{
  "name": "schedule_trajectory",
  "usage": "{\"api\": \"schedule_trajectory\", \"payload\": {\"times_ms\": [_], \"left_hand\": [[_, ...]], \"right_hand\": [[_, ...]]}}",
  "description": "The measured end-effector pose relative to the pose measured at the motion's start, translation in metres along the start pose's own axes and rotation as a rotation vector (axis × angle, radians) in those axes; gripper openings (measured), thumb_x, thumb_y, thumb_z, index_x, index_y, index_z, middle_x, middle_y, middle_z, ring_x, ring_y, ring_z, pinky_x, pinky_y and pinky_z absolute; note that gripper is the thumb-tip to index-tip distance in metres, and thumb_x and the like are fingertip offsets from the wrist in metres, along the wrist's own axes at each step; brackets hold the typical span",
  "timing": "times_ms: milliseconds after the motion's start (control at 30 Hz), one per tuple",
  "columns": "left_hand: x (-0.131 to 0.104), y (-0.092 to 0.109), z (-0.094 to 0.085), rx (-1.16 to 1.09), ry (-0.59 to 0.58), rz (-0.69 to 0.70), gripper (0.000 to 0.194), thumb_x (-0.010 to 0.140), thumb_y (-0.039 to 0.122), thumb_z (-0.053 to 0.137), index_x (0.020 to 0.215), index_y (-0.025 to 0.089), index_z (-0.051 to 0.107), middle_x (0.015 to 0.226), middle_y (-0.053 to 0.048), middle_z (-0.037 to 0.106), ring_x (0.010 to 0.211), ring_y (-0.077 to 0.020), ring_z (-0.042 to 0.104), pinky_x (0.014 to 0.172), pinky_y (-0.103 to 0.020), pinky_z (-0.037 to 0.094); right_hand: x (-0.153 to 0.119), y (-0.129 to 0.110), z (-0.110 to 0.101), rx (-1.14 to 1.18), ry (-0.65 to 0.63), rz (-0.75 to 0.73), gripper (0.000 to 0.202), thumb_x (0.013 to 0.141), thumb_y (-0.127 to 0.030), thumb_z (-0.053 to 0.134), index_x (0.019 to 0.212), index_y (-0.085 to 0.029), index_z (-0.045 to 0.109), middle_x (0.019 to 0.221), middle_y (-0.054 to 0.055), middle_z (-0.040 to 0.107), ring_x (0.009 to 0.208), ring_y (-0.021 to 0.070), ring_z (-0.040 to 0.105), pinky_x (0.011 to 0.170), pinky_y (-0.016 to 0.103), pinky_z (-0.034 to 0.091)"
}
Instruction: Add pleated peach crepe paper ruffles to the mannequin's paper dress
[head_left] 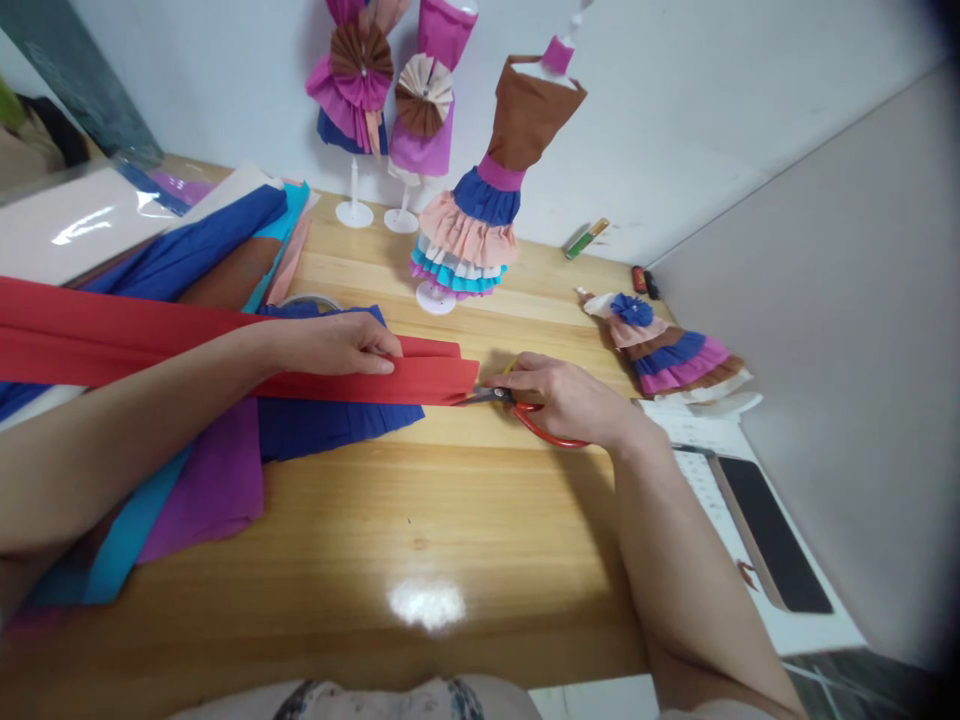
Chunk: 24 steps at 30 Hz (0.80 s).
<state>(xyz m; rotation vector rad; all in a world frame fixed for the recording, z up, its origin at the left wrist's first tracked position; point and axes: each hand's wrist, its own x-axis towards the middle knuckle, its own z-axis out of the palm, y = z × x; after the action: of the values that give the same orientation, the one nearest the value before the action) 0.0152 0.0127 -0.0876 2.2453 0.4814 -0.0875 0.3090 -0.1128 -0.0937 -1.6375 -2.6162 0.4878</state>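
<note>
A long folded strip of red crepe paper (150,335) runs in from the left edge, above the wooden table. My left hand (349,343) pinches it a little short of its right end, thumb on top. Scissors (499,394) with red handles are in my right hand (566,395), whose fingers are wrapped round the grips. Their blades meet the lower right corner of the red strip; how far they are parted I cannot tell. Beneath the strip lies a blue crepe paper piece (345,432), and part of a roll of tape (311,301) shows behind my left wrist.
Three small dress forms in paper dresses stand at the back, the nearest with a brown top (529,110). Another paper dress (667,345) lies at right. Coloured paper sheets (217,490) pile up at left. A phone (772,530) rests at the right, beside the grey wall.
</note>
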Motion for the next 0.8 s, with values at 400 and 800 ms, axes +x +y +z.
{"api": "schedule_trajectory", "payload": {"times_ms": [400, 800], "left_hand": [[0.001, -0.004, -0.002, -0.071, -0.040, 0.001, 0.027, 0.086, 0.032, 0.047, 0.066, 0.015, 0.051, 0.061, 0.003, 0.043, 0.060, -0.0096, 0.041, 0.059, -0.019, 0.036], [0.001, -0.009, -0.002, -0.115, -0.069, -0.041, 0.028, 0.087, 0.036, 0.047, 0.068, 0.015, 0.050, 0.062, 0.003, 0.039, 0.058, -0.0097, 0.038, 0.054, -0.020, 0.032]], "right_hand": [[0.002, -0.004, 0.003, -0.004, -0.016, 0.012, 0.044, 0.086, -0.017, 0.057, 0.127, -0.029, 0.067, 0.095, 0.006, 0.065, 0.078, 0.0170, 0.061, 0.071, 0.026, 0.043], [0.005, -0.001, 0.003, -0.018, -0.028, 0.024, 0.046, 0.085, -0.013, 0.056, 0.127, -0.027, 0.066, 0.098, 0.007, 0.065, 0.082, 0.0181, 0.062, 0.073, 0.026, 0.043]]}}
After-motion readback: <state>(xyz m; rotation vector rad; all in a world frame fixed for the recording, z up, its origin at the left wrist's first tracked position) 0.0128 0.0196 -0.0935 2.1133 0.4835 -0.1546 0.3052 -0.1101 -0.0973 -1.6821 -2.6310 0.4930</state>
